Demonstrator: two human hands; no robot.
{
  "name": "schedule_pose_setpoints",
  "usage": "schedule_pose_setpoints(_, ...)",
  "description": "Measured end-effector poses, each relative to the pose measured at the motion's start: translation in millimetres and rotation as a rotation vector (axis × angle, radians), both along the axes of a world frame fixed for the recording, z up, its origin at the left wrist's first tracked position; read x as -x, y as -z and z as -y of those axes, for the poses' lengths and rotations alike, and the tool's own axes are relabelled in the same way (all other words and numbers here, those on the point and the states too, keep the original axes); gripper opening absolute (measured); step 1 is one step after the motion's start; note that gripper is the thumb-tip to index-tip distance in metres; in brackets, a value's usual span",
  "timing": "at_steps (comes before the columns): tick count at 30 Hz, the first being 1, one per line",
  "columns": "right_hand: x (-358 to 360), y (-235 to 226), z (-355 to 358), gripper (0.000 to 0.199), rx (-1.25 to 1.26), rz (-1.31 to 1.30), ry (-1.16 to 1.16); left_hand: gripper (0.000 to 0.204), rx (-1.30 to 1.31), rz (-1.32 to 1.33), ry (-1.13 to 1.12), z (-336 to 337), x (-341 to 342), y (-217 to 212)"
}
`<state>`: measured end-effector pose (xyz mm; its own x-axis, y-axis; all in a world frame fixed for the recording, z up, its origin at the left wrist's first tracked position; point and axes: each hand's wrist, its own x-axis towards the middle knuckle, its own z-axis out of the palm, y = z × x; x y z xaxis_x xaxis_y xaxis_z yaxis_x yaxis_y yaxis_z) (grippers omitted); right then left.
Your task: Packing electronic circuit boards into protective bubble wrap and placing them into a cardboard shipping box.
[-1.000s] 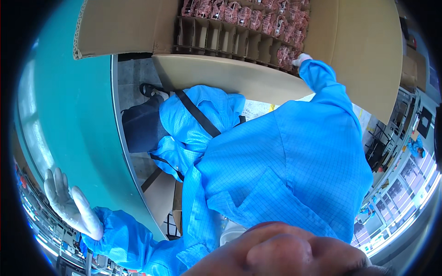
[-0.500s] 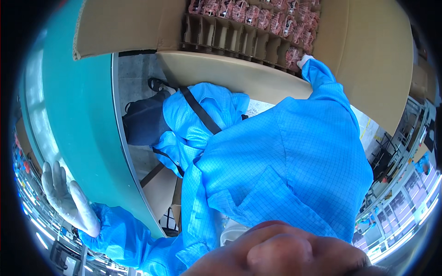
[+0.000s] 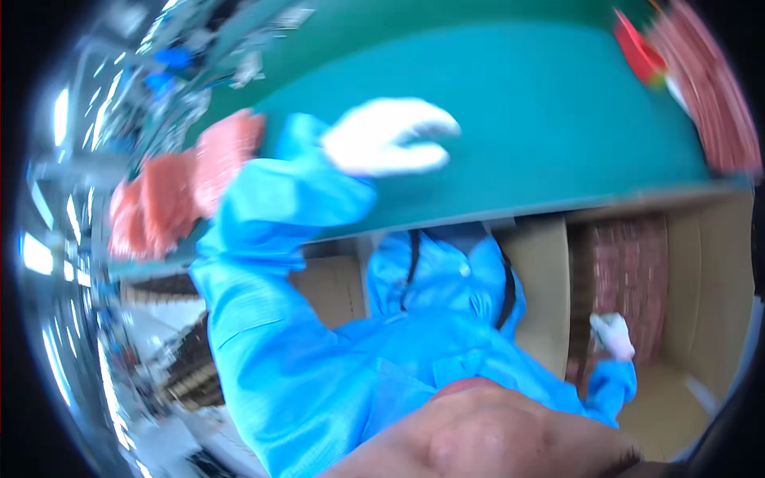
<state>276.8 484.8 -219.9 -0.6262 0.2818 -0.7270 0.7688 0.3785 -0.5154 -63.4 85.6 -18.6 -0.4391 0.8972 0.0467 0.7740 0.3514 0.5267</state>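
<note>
My left hand point(image 3: 390, 137), in a white glove, is held over the green tabletop point(image 3: 526, 119). Its thumb stands apart from the fingers and nothing is between them. At its left, pink bubble-wrap packages point(image 3: 187, 179) lie along the table. My right hand point(image 3: 612, 336), also gloved, is over the open cardboard box point(image 3: 705, 279) at the right. Motion blurs its fingers, and I cannot tell whether they hold anything. Beneath and beyond it, rows of pink wrapped packages point(image 3: 637, 271) fill part of the box.
A stack of flat pink bags point(image 3: 709, 88) is at the table's far right, beside a red container point(image 3: 637, 52). The box's near flap point(image 3: 542, 295) stands between my body and its contents. Brown cardboard dividers point(image 3: 195, 362) are at the lower left.
The view has swung left toward the table, so the box now appears at the right. My left hand has come over the tabletop. My right hand is no longer against the package in the corner compartment.
</note>
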Motion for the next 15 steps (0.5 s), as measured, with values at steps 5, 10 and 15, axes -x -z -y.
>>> schedule_pose_setpoints(5, 152.2, -145.1, 98.9, 0.031, 0.424, -0.388, -0.538, 0.044, 0.015, 0.123, -0.029, 60.9, -16.0, 25.9)
schedule_pose_setpoints(10, 253.8, -149.5, 166.0, 0.026, 0.416, -0.637, -0.62, 0.043, 0.149, -0.012, -0.269, 125.8, -18.5, -7.7)
schedule_pose_setpoints(15, 311.0, -156.4, 189.6, 0.027, 0.418, -0.643, -0.586, 0.049, 0.243, -0.151, -0.4, 169.3, 33.8, -16.4)
